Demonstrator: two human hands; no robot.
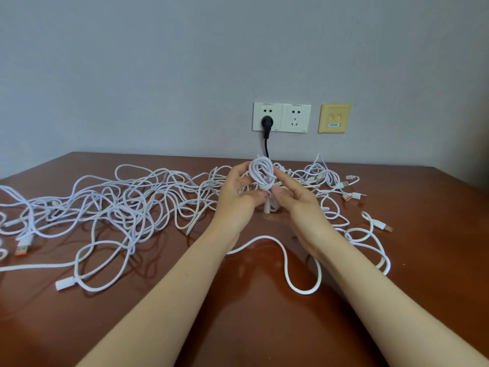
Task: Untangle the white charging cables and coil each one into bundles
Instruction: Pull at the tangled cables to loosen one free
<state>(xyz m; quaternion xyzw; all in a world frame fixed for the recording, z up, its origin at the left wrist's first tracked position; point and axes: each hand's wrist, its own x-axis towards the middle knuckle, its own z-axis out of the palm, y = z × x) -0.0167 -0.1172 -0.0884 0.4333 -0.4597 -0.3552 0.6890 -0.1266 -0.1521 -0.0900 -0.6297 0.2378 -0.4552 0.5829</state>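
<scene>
Holding a coiled bundle [262, 174] at frame centre, my left hand [239, 193] and right hand [296, 200] pinch it with curled fingers [258, 196] above the tangle [127, 205] on the counter [238, 327].

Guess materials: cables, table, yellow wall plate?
The cables: matte white jacket, maybe braided; the weave is too fine to confirm. The table: reddish-brown wood or veneer with a glossy lacquer, since it reflects the cables. The yellow wall plate: smooth moulded plastic by its look, slightly sheened.

Soft even light, glossy reflections, wide-angle bowing
</scene>
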